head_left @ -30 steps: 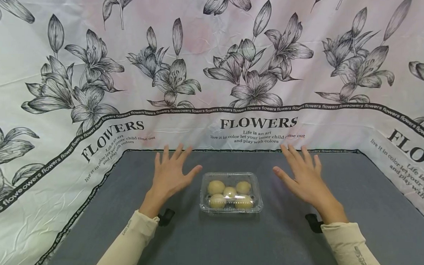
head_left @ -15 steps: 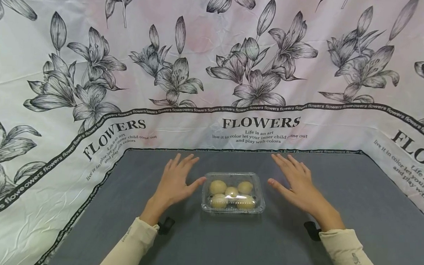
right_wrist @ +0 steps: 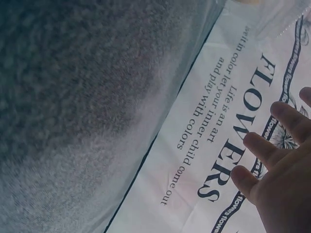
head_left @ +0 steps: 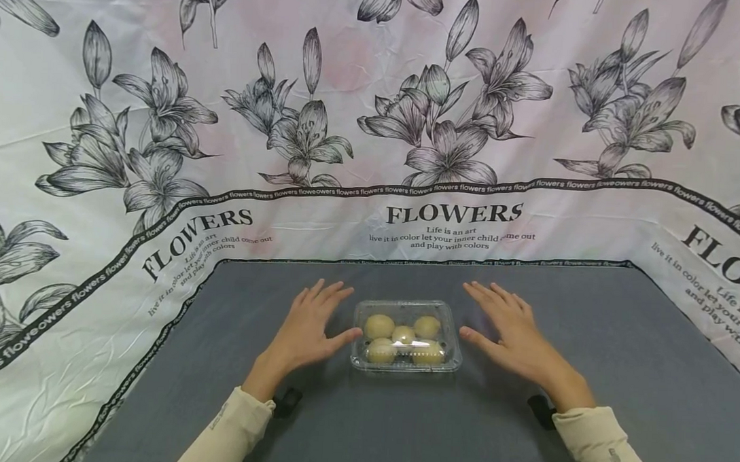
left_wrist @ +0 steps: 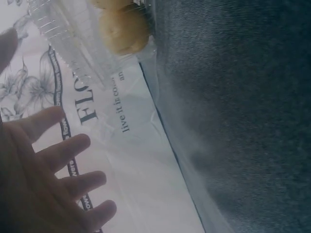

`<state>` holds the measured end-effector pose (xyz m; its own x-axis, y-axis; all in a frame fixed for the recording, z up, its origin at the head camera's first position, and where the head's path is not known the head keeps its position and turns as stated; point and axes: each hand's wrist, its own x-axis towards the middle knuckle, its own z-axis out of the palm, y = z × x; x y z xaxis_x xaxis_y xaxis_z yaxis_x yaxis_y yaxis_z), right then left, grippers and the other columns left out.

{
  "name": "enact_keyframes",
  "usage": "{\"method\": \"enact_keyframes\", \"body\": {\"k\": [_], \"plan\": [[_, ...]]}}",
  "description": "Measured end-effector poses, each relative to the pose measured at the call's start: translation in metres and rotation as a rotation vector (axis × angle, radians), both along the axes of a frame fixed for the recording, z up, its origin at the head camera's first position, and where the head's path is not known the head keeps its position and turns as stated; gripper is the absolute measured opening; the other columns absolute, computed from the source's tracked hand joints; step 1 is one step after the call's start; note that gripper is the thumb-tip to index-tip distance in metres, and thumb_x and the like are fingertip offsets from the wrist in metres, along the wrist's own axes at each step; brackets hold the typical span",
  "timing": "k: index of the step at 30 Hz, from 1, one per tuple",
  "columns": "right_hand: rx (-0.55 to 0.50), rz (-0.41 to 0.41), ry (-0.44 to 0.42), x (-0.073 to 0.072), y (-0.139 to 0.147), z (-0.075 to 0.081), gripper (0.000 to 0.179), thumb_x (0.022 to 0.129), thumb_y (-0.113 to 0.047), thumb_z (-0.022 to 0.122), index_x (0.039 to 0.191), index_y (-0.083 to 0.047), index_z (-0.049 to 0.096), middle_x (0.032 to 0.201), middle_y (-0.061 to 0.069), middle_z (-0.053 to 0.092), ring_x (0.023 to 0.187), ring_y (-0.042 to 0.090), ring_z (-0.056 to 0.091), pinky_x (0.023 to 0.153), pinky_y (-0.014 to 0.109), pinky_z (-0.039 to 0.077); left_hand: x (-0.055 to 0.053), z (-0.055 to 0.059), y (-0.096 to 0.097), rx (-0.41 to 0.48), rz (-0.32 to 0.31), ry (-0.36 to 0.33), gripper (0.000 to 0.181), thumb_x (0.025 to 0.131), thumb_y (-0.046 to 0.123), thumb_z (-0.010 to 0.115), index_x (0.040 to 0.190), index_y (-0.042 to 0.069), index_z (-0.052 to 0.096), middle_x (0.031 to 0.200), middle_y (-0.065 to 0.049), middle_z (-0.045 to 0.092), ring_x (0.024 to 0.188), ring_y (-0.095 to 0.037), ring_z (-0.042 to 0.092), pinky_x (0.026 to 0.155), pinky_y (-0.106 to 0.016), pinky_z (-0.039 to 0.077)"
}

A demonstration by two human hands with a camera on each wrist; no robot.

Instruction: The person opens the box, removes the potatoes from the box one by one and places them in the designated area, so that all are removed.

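Note:
A clear plastic clamshell box point(head_left: 404, 308) sits closed on the grey table, between the two hands. Through its lid show several round yellowish things point(head_left: 427, 352) that look like small potatoes; one potato-like piece point(left_wrist: 124, 31) appears at the top of the left wrist view. My left hand point(head_left: 305, 334) is to the box's left, fingers extended, thumb tip overlapping the box edge in the head view; contact cannot be told. On the other side, my right hand point(head_left: 519, 341) has its fingers spread and its thumb a small distance from the box. Neither hand holds anything.
The dark grey tabletop point(head_left: 363, 428) extends around the box. Behind and along both sides hangs a white curtain point(head_left: 346, 223) with flower drawings and lettering. Black straps point(head_left: 288, 403) with small devices sit at the wrists by the sleeves.
Both hands have come down and inward toward the box, from wider apart and farther back. The box stays where it was on the table.

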<state>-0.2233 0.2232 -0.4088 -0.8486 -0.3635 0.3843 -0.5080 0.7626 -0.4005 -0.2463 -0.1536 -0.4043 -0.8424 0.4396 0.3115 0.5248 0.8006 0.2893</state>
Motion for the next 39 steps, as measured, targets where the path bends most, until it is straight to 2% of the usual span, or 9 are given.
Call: {"method": "enact_keyframes", "body": {"k": [5,9,13,22,30,39], "plan": [[0.013,0.02,-0.002,0.002,-0.002,-0.005,0.074,0.097,-0.042,0.066,0.16,-0.017,0.035,0.161,0.019,0.04,0.149,0.048,0.028,0.114,0.069,0.017,0.003,-0.004,0.0,-0.003,-0.031,-0.096,0.087,0.092,0.066,0.061,0.163,0.027,0.028,0.167,-0.01,0.032,0.157,-0.04,0.02,0.123,-0.067,0.015],[0.033,0.029,0.005,0.002,-0.005,-0.008,0.076,0.095,-0.044,0.068,0.158,-0.014,0.037,0.158,0.019,0.043,0.148,0.048,0.032,0.114,0.069,0.019,0.004,-0.006,0.0,-0.003,-0.045,-0.122,0.094,0.089,0.07,0.062,0.164,0.032,0.022,0.168,-0.006,0.031,0.157,-0.039,0.019,0.123,-0.067,0.015],[0.047,0.039,-0.005,0.003,-0.008,-0.012,0.077,0.094,-0.046,0.068,0.158,-0.014,0.038,0.158,0.017,0.044,0.147,0.046,0.034,0.114,0.069,0.019,0.005,-0.008,0.0,-0.007,-0.048,-0.131,0.098,0.084,0.074,0.063,0.164,0.035,0.021,0.168,-0.002,0.032,0.157,-0.038,0.021,0.122,-0.066,0.017],[0.045,0.068,-0.041,0.008,-0.013,-0.016,0.084,0.093,-0.051,0.069,0.159,-0.013,0.035,0.158,0.016,0.044,0.145,0.045,0.037,0.114,0.068,0.021,0.007,-0.014,0.001,0.001,-0.082,-0.136,0.105,0.078,0.075,0.07,0.163,0.033,0.024,0.165,-0.006,0.037,0.154,-0.041,0.028,0.115,-0.068,0.026],[0.074,0.094,-0.053,0.008,-0.016,-0.02,0.1,0.084,-0.059,0.076,0.161,-0.013,0.031,0.157,0.013,0.046,0.142,0.04,0.043,0.112,0.066,0.024,0.009,-0.02,0.003,0.0,-0.079,-0.195,0.11,0.075,0.076,0.072,0.163,0.037,0.02,0.167,-0.002,0.034,0.156,-0.037,0.024,0.118,-0.064,0.025],[0.079,0.105,-0.078,0.01,-0.019,-0.02,0.106,0.081,-0.063,0.077,0.163,-0.017,0.027,0.157,0.012,0.046,0.142,0.038,0.043,0.111,0.065,0.027,0.011,-0.022,0.005,0.009,-0.097,-0.21,0.11,0.073,0.075,0.075,0.162,0.038,0.022,0.167,-0.002,0.034,0.157,-0.036,0.023,0.116,-0.061,0.025]]}}
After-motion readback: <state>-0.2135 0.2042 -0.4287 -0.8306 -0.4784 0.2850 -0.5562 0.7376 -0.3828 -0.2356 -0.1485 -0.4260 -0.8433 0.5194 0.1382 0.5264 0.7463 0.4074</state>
